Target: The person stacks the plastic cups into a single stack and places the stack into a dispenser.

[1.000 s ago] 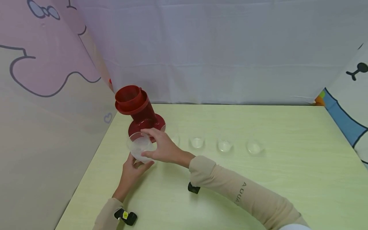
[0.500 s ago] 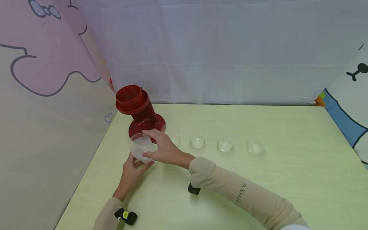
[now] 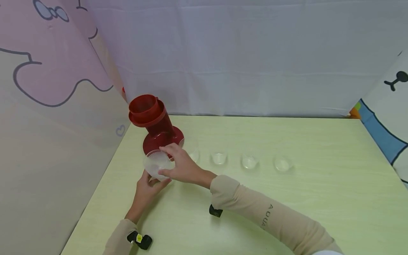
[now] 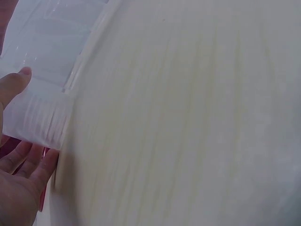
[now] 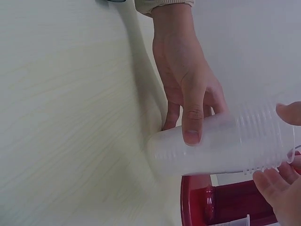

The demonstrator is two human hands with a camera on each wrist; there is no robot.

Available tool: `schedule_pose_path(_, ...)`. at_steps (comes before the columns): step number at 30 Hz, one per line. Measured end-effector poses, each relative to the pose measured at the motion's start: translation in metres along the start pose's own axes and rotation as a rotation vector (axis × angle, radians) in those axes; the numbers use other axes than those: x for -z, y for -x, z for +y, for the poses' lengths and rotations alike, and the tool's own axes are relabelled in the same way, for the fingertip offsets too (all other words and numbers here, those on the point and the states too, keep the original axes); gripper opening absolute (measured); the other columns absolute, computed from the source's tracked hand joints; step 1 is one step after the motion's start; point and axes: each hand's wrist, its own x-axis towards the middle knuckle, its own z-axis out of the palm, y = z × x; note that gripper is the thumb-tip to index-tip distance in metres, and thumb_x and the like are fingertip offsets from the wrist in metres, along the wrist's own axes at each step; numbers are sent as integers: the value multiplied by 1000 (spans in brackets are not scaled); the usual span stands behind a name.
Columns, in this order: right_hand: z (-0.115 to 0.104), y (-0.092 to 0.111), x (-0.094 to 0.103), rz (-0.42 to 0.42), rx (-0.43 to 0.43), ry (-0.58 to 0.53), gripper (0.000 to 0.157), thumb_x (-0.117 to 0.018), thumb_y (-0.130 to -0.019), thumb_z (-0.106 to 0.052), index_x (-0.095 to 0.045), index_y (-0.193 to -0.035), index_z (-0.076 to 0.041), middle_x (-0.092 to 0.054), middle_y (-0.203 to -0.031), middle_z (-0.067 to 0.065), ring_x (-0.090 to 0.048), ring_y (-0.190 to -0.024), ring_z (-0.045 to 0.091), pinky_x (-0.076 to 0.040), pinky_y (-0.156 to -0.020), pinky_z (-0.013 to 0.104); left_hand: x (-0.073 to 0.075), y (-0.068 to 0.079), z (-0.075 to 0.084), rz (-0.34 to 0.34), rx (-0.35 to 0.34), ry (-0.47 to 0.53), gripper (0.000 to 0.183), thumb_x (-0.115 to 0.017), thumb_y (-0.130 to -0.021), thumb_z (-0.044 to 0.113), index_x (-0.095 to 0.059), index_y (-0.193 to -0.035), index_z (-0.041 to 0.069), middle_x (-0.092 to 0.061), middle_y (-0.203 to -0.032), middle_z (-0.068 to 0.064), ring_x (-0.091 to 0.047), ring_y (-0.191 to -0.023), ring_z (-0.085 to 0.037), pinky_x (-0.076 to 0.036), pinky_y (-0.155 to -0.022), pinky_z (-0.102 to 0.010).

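Cups, stacked and translucent (image 3: 156, 165), sit between both hands on my feed: left hand (image 3: 147, 190) gripping the base from seven o'clock, right hand (image 3: 181, 164) clasping the rim from three. Mouths face up, long axis near upright, red stand (image 3: 160, 128) towards twelve. I see the rim slightly nearer six than a second ago.

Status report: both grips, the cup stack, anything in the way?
Left grip holds cup stack near its base; right grip near rims. Red tubular stand close behind; clear cups off right.
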Motion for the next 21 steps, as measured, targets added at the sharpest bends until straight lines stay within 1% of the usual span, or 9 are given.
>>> schedule_pose_path(3, 1, 1, 0, -9, -15, -11, 67, -76, -79, -21, -47, -136, -5, -49, -125, 4, -48, -106, 12, -48, -87, 18, 0, 1, 4, -4, 8, -6, 78, -78, -79, 30, -32, -141, 19, -46, -135, -2, -49, -119, -22, -50, -92, -40)
schedule_pose_path(6, 1, 1, 0, -18, -19, -17, 68, -77, -78, -23, -47, -136, -5, -48, -125, 3, -48, -107, 12, -48, -87, 18, 1, 3, 15, -7, 2, 3, 76, -77, -80, 24, -33, -141, 13, -47, -135, -8, -48, -119, -26, -49, -93, -46)
schedule_pose_path(9, 2, 2, 0, -14, -4, -24, 68, -77, -78, -24, -47, -136, -4, -48, -124, 4, -48, -107, 12, -49, -88, 20, 2, 6, 28, -10, -5, 12, 74, -77, -81, 17, -34, -140, 8, -47, -134, -13, -48, -119, -29, -48, -93, -49)
schedule_pose_path(12, 2, 2, 0, -6, 4, -40, 66, -76, -80, -27, -48, -135, -3, -48, -123, 4, -49, -107, 11, -50, -88, 22, 2, 9, 36, -10, -2, 11, 73, -76, -81, 15, -34, -139, 7, -47, -134, -12, -49, -119, -27, -48, -93, -48)
schedule_pose_path(15, 1, 3, -1, -2, -9, -50, 63, -73, -82, -29, -49, -134, -3, -48, -122, 3, -49, -106, 10, -49, -87, 20, 2, 9, 36, -10, -2, 9, 74, -76, -81, 14, -33, -140, 8, -46, -135, -11, -48, -119, -25, -48, -94, -46)
schedule_pose_path(17, 1, 3, -1, -2, -20, -41, 62, -72, -83, -31, -49, -134, -4, -48, -121, 2, -48, -106, 10, -48, -86, 18, 2, 8, 33, -7, -14, 5, 74, -76, -81, 13, -32, -140, 7, -46, -136, -11, -48, -119, -26, -48, -93, -47)
schedule_pose_path(21, 0, 4, -1, -5, -40, -33, 62, -72, -84, -33, -49, -135, -6, -48, -121, 1, -48, -105, 10, -48, -85, 17, 1, 5, 16, -2, -12, 11, 77, -77, -80, 18, -31, -142, 12, -44, -137, -7, -47, -120, -25, -48, -93, -44)
